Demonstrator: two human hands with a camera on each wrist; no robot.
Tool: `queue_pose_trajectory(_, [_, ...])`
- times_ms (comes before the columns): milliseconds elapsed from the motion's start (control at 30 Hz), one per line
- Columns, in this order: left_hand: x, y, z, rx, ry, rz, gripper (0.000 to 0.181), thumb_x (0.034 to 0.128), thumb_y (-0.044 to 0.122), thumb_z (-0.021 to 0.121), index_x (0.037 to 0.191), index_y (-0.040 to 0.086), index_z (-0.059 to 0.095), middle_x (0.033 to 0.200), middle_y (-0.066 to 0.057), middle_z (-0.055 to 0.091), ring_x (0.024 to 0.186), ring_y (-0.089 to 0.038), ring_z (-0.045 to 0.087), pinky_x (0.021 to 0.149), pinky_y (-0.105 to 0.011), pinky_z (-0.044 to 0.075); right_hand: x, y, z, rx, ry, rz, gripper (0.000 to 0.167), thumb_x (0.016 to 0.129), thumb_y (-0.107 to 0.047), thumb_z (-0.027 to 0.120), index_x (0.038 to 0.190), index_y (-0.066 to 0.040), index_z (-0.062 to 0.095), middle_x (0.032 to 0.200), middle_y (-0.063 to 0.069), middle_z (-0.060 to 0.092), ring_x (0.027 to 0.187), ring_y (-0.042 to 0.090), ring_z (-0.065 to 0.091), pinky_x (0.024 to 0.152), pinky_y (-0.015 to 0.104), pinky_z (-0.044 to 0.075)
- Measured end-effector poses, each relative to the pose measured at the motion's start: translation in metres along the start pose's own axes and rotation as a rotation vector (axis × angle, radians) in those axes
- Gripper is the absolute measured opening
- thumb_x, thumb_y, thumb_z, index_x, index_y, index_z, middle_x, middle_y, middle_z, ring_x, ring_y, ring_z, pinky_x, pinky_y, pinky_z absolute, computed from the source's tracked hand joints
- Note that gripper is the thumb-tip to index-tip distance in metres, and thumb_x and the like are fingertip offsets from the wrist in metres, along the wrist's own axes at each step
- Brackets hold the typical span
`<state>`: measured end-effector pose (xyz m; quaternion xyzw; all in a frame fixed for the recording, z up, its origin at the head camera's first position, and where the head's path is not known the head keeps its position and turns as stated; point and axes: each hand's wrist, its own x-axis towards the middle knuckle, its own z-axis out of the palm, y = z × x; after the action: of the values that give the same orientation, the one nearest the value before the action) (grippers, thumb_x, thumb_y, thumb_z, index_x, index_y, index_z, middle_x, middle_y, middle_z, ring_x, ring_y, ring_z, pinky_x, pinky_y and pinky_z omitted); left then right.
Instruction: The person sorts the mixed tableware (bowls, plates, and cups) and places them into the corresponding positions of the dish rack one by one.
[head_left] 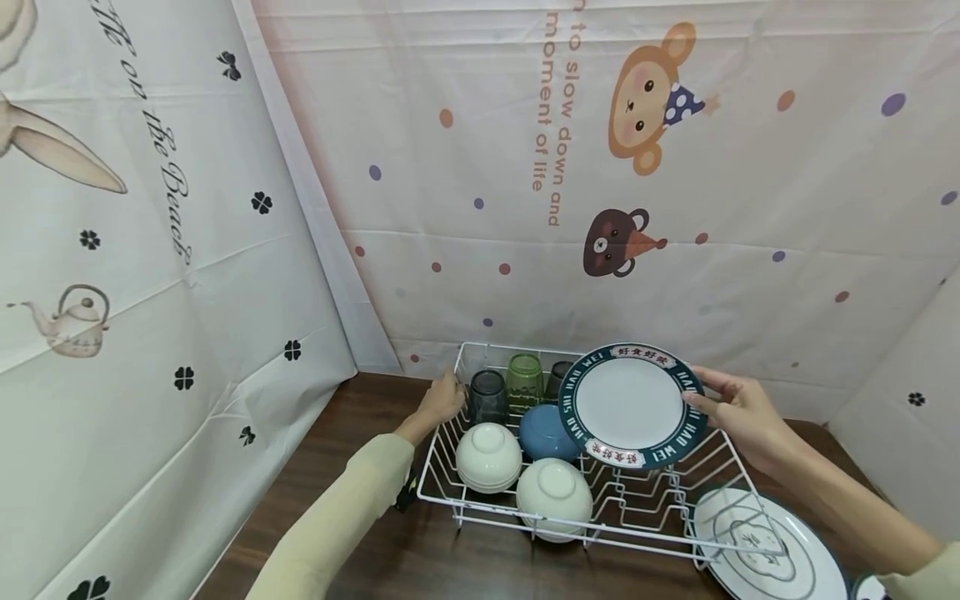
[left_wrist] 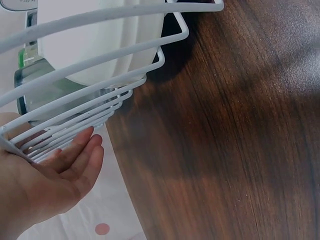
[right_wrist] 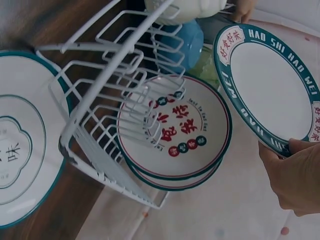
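A white plate with a dark green lettered rim [head_left: 630, 402] is held up over the right part of the white wire dish rack [head_left: 645, 542]. My right hand [head_left: 750, 417] pinches its right edge, thumb on the face. In the right wrist view, my right hand [right_wrist: 295, 172] and the tilted plate [right_wrist: 272, 85] are apart from the rack. My left hand [head_left: 444, 397] holds the rack's left side at the back. The left wrist view has that hand [left_wrist: 55, 185] about the rack's wires [left_wrist: 100, 87], fingers outside, thumb partly hidden.
White bowls [head_left: 555, 496], a blue bowl [head_left: 547, 433], a green glass [head_left: 525, 382] and dark glasses [head_left: 488, 397] fill the rack's left half. Plates with red characters [right_wrist: 195, 115] stand in the rack. A large plate [head_left: 795, 558] lies right of it. Printed cloth [head_left: 525, 292] hangs behind.
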<state>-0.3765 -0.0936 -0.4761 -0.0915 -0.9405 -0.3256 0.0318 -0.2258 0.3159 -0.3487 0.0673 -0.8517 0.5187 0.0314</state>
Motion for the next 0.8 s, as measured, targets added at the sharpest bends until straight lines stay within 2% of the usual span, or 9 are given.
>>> queue_pose_trajectory(100, [0.0, -0.001, 0.0, 0.001, 0.016, -0.001, 0.024, 0.1027, 0.013, 0.045, 0.117, -0.006, 0.049, 0.083, -0.014, 0.059, 0.06, -0.021, 0.051, 0.054, -0.032, 0.04, -0.001, -0.002, 0.004, 0.001, -0.02, -0.018, 0.053, 0.106, -0.005, 0.049, 0.152, 0.015, 0.031, 0.148, 0.039, 0.044, 0.084, 0.003, 0.073, 0.076, 0.026, 0.061])
queue_pose_trajectory(233, [0.001, 0.002, -0.001, 0.022, 0.008, 0.0, 0.026, 0.1029, 0.016, 0.047, 0.117, -0.005, 0.049, 0.083, -0.012, 0.056, 0.064, -0.022, 0.051, 0.059, -0.034, 0.043, -0.003, -0.003, 0.005, 0.01, -0.047, -0.014, 0.054, 0.106, -0.003, 0.048, 0.153, 0.016, 0.028, 0.156, 0.042, 0.025, 0.086, -0.003, 0.071, 0.077, 0.023, 0.06])
queue_pose_trajectory(333, [-0.001, 0.008, -0.006, 0.028, -0.045, -0.022, 0.03, 0.1046, 0.017, 0.046, 0.121, -0.008, 0.049, 0.091, -0.018, 0.06, 0.073, -0.029, 0.058, 0.067, -0.04, 0.049, -0.004, -0.004, 0.006, 0.016, -0.057, -0.02, 0.054, 0.106, -0.003, 0.049, 0.152, 0.016, 0.028, 0.16, 0.042, 0.015, 0.086, -0.005, 0.07, 0.076, 0.022, 0.06])
queue_pose_trajectory(400, [-0.001, 0.014, -0.011, 0.069, -0.094, -0.052, 0.036, 0.1064, 0.019, 0.043, 0.125, -0.01, 0.049, 0.106, -0.024, 0.062, 0.092, -0.037, 0.063, 0.084, -0.045, 0.052, -0.005, -0.004, 0.006, 0.021, -0.055, -0.029, 0.053, 0.106, -0.003, 0.049, 0.151, 0.017, 0.03, 0.16, 0.041, 0.014, 0.085, -0.005, 0.07, 0.076, 0.022, 0.06])
queue_pose_trajectory(500, [-0.005, 0.03, -0.024, 0.145, -0.122, -0.078, 0.046, 0.1067, 0.021, 0.043, 0.138, -0.013, 0.045, 0.135, -0.033, 0.053, 0.127, -0.047, 0.052, 0.107, -0.056, 0.044, -0.007, -0.005, 0.006, 0.018, -0.052, -0.046, 0.051, 0.106, -0.002, 0.049, 0.15, 0.017, 0.032, 0.159, 0.042, 0.019, 0.087, -0.003, 0.071, 0.076, 0.023, 0.061])
queue_pose_trajectory(567, [-0.008, 0.042, -0.034, 0.207, -0.087, -0.045, 0.053, 0.1065, 0.025, 0.043, 0.145, -0.011, 0.039, 0.144, -0.034, 0.044, 0.137, -0.049, 0.04, 0.109, -0.06, 0.04, -0.007, -0.006, 0.006, 0.018, -0.047, -0.046, 0.051, 0.106, -0.001, 0.049, 0.15, 0.017, 0.032, 0.157, 0.042, 0.024, 0.087, -0.001, 0.072, 0.076, 0.024, 0.061])
queue_pose_trajectory(667, [-0.021, 0.072, -0.055, 0.249, -0.071, 0.028, 0.061, 0.1052, 0.027, 0.048, 0.155, -0.003, 0.027, 0.153, -0.032, 0.035, 0.144, -0.047, 0.032, 0.111, -0.062, 0.039, -0.006, -0.008, 0.005, 0.017, -0.036, -0.032, 0.051, 0.106, -0.001, 0.048, 0.151, 0.015, 0.032, 0.153, 0.041, 0.033, 0.086, -0.001, 0.072, 0.076, 0.025, 0.061])
queue_pose_trajectory(733, [-0.031, 0.089, -0.065, 0.276, -0.09, 0.119, 0.063, 0.105, 0.027, 0.051, 0.157, 0.0, 0.028, 0.154, -0.03, 0.035, 0.144, -0.047, 0.032, 0.111, -0.063, 0.038, -0.005, -0.008, 0.004, 0.011, -0.027, -0.016, 0.052, 0.106, -0.003, 0.048, 0.152, 0.014, 0.031, 0.152, 0.04, 0.035, 0.086, -0.001, 0.071, 0.076, 0.024, 0.061])
queue_pose_trajectory(800, [-0.043, 0.105, -0.074, 0.27, -0.139, 0.192, 0.063, 0.1039, 0.024, 0.055, 0.157, 0.002, 0.03, 0.155, -0.03, 0.036, 0.145, -0.047, 0.034, 0.115, -0.062, 0.036, -0.005, -0.009, 0.005, 0.008, -0.019, 0.002, 0.052, 0.107, -0.004, 0.047, 0.153, 0.012, 0.031, 0.152, 0.039, 0.036, 0.087, -0.003, 0.071, 0.077, 0.024, 0.061])
